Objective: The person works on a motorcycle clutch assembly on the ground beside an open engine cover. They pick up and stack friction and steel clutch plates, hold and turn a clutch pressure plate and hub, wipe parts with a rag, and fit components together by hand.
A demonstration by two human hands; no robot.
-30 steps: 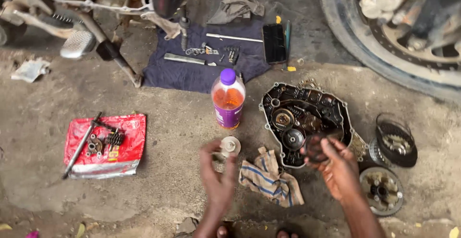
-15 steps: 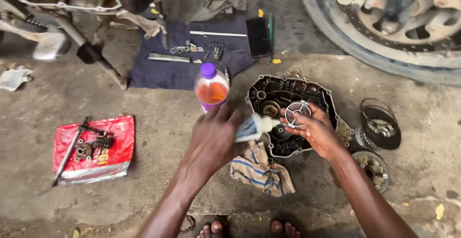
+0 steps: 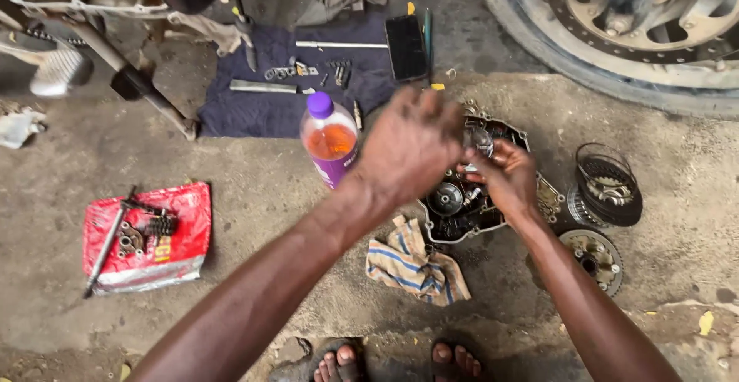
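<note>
My left hand (image 3: 409, 145) and my right hand (image 3: 504, 175) meet above a black engine cover (image 3: 462, 205) lying on the concrete floor. Between the fingers sits a small round metal part (image 3: 479, 140); my right hand grips it from below and my left hand closes over it from the left. How the left fingers hold it is hidden behind the back of the hand. A bottle with a purple cap and orange liquid (image 3: 329, 139) stands just left of my left hand. A striped rag (image 3: 416, 263) lies under my forearms.
A dark cloth (image 3: 277, 97) with small tools and a black phone (image 3: 406, 47) lies beyond the bottle. A red bag (image 3: 150, 236) holds metal parts at left. A clutch basket (image 3: 608, 185) and a round plate (image 3: 593, 255) lie at right. A large tyre (image 3: 616, 35) fills the top right.
My left hand has let go of the white rag piece and moved right over the round part. Both hands have risen slightly above the engine cover.
</note>
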